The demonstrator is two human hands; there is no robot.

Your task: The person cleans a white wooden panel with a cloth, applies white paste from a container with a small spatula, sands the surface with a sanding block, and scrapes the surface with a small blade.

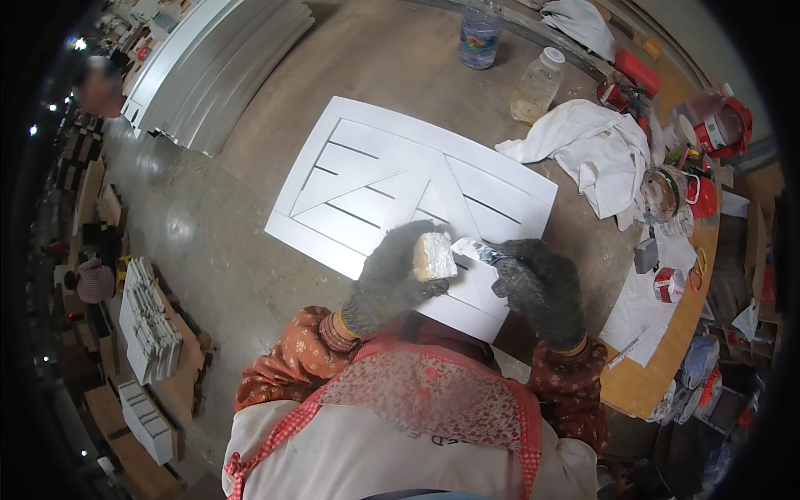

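Observation:
In front of me a white panel (pixel 350 179) with grooved lines and dark narrow slots lies tilted on the brown work surface. My left hand (pixel 385 271), in a dark grey glove, is closed around a small block (pixel 434 257) smeared with white paste, held above the panel's near part. Close to its right, my right hand (pixel 537 283), gloved alike, grips a small putty knife (pixel 476 250). White paste coats the knife's tip, which points left toward the block and seems just apart from it. My right fingers partly hide the handle.
Right of the panel lie a white cloth (pixel 592 154), a lidded jar (pixel 537 86), a water bottle (pixel 480 37) and a tape roll (pixel 668 285). Long white strips (pixel 225 71) are stacked at far left. Slotted white panels (pixel 150 325) stand lower left. A person (pixel 100 87) is at upper left.

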